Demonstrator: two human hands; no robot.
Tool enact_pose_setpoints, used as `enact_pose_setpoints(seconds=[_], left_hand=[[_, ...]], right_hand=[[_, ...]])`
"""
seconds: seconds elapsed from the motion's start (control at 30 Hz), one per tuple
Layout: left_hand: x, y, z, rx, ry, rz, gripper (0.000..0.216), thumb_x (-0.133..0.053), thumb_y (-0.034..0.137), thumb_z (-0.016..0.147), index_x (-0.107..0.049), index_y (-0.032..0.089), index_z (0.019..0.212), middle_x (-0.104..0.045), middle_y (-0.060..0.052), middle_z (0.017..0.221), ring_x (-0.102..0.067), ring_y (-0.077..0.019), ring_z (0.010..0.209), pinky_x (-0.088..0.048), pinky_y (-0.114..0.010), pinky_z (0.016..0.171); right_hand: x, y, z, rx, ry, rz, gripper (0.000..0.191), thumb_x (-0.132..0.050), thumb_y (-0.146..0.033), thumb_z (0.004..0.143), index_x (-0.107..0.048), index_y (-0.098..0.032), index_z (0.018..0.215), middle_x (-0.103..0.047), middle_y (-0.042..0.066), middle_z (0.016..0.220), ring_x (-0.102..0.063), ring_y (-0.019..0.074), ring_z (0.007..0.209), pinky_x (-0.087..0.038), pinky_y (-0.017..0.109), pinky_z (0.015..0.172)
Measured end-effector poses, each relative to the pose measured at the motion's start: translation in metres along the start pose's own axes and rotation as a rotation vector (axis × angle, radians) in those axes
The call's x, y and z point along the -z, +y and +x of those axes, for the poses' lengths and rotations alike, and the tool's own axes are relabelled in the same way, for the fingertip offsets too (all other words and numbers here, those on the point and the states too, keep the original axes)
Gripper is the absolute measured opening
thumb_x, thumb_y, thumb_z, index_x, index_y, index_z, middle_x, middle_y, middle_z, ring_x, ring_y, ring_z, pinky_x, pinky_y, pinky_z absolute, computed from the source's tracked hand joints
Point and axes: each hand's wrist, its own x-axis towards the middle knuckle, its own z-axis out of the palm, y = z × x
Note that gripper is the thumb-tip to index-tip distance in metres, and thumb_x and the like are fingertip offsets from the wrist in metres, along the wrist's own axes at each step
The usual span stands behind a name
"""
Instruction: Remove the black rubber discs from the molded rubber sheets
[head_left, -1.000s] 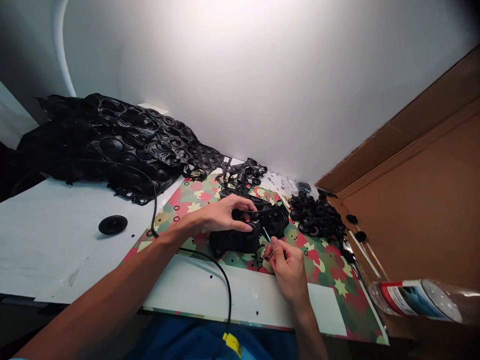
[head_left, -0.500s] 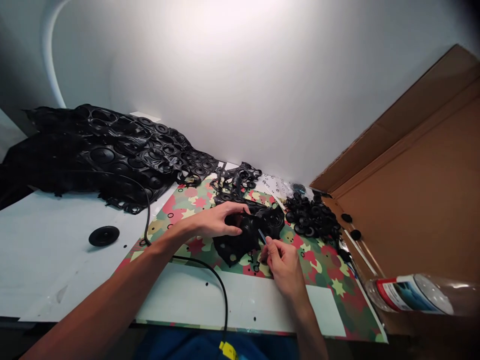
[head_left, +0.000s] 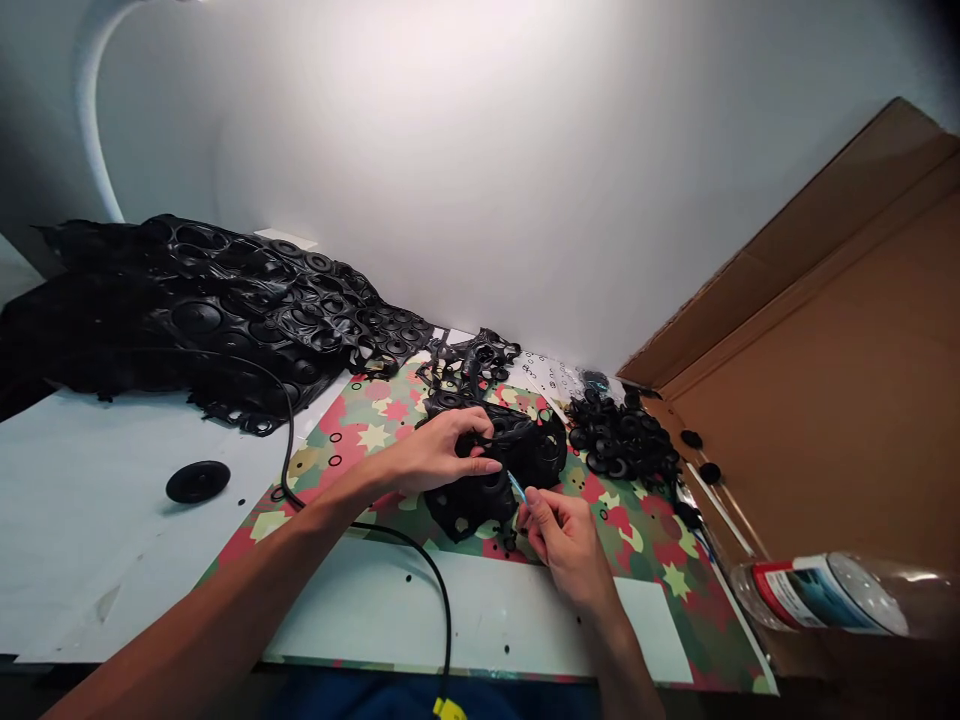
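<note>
My left hand point(head_left: 442, 450) grips a black moulded rubber sheet point(head_left: 487, 470) that lies on the camouflage-patterned mat point(head_left: 645, 530), thumb and fingers pinching its near edge. My right hand point(head_left: 559, 530) is closed on a thin, light-coloured pointed tool point(head_left: 516, 487) whose tip touches the sheet. Small black rings lie scattered on the mat around both hands.
A big stack of black rubber sheets point(head_left: 210, 310) fills the back left. A heap of black round parts point(head_left: 619, 435) lies right of the hands. A single black disc point(head_left: 198, 481) and a black cable point(head_left: 442, 600) are on the white table. Cardboard box point(head_left: 825, 380) and plastic bottle point(head_left: 832, 595) at right.
The left hand has shifted its grip on the sheet and turned it slightly. The right hand with the tool has moved a little left, closer to the sheet.
</note>
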Motion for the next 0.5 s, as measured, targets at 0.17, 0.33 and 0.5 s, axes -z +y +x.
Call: enact_pose_setpoints(seconds=[0.17, 0.33, 0.5], left_hand=[[0.001, 0.000, 0.001, -0.067, 0.046, 0.074, 0.039, -0.081, 0.049, 0.093, -0.056, 0.020, 0.084, -0.059, -0.002, 0.102, -0.056, -0.0198, 0.093, -0.045, -0.034, 0.087], [-0.003, 0.002, 0.001, -0.079, 0.078, 0.214, 0.044, -0.076, 0.057, 0.097, -0.056, 0.020, 0.086, -0.063, 0.001, 0.089, -0.055, -0.0184, 0.084, -0.038, -0.036, 0.089], [-0.010, 0.005, -0.001, -0.088, 0.139, 0.434, 0.046, -0.073, 0.059, 0.098, -0.054, 0.021, 0.083, -0.059, 0.003, 0.077, -0.048, -0.0168, 0.071, -0.035, -0.037, 0.085]], right_hand=[[0.010, -0.001, 0.002, -0.009, 0.080, -0.053, 0.071, -0.054, -0.080, 0.102, -0.067, -0.017, 0.073, -0.039, -0.006, 0.048, -0.028, 0.0098, 0.047, -0.024, 0.027, 0.050], [0.017, -0.003, 0.006, -0.005, 0.134, -0.068, 0.071, -0.056, -0.083, 0.100, -0.068, -0.017, 0.075, -0.040, -0.006, 0.049, -0.029, 0.0102, 0.047, -0.021, 0.027, 0.049], [0.017, 0.002, 0.004, -0.013, 0.171, -0.060, 0.071, -0.055, -0.083, 0.100, -0.067, -0.016, 0.076, -0.039, -0.006, 0.050, -0.030, 0.0106, 0.049, -0.021, 0.027, 0.050]])
